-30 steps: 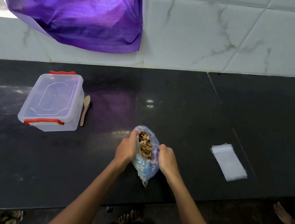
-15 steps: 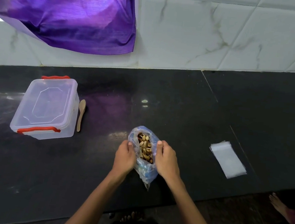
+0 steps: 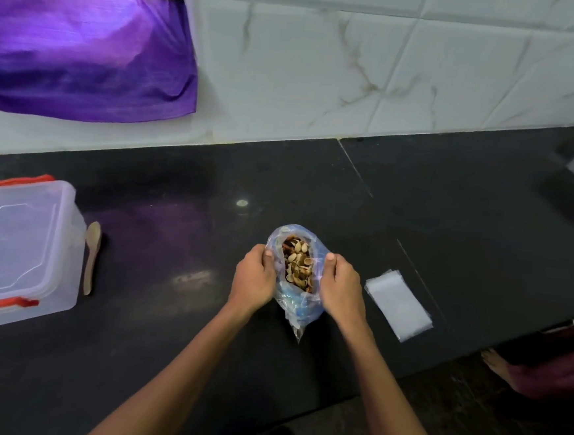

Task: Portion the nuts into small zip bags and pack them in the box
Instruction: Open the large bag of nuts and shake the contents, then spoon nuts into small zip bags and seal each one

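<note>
The left hand [image 3: 255,276] and right hand [image 3: 340,285] each pinch one side of the big bag of nuts [image 3: 297,269], which stands on the dark table [image 3: 417,200]. Half a second ago the thumbs were closer together; now the mouth is held a little wider (the nuts show clearly), ready for scooping. Right of this bag lie the small zip bags [image 3: 399,303], probably a few stacked. Far left of it, the box [image 3: 18,251] is still closed, the wooden spoon [image 3: 91,257] beside it.
</note>
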Demonstrator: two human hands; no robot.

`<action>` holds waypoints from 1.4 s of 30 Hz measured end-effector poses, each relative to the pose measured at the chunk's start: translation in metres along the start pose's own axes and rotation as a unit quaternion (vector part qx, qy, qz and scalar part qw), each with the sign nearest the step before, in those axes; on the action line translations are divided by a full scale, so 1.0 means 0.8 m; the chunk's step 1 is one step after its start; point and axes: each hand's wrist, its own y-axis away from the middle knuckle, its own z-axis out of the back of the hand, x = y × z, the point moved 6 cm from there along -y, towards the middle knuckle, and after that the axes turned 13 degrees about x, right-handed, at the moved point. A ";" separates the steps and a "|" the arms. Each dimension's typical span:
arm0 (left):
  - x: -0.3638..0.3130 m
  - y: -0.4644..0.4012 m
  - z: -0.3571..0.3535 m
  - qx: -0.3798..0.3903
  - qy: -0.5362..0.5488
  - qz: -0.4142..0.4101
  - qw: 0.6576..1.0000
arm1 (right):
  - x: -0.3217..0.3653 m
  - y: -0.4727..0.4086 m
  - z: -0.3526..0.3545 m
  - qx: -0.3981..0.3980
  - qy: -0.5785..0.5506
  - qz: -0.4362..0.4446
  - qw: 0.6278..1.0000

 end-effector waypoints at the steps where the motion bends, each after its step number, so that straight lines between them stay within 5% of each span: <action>1: 0.000 -0.005 -0.005 0.006 -0.006 0.008 1.000 | -0.007 -0.006 0.003 0.001 0.007 -0.008 1.000; 7: 0.015 -0.020 -0.024 0.027 0.006 0.054 0.998 | -0.043 -0.021 -0.001 0.049 0.005 -0.050 0.998; 11: 0.012 -0.006 -0.014 0.003 0.045 0.068 0.997 | -0.032 -0.013 0.015 0.000 0.015 -0.030 0.999; 16: 0.009 0.023 0.024 -0.084 0.068 0.069 0.992 | 0.017 0.000 0.030 -0.055 0.031 0.055 0.997; 26: 0.068 0.164 0.147 -0.316 0.074 0.077 0.943 | 0.166 0.011 -0.124 0.123 0.049 0.253 0.958; 34: 0.093 0.230 0.195 -0.405 0.046 0.097 0.908 | 0.211 -0.001 -0.317 0.310 0.078 0.151 0.936; 42: 0.097 0.242 0.209 -0.420 0.037 0.082 0.903 | 0.228 -0.004 -0.364 0.264 0.201 0.115 0.936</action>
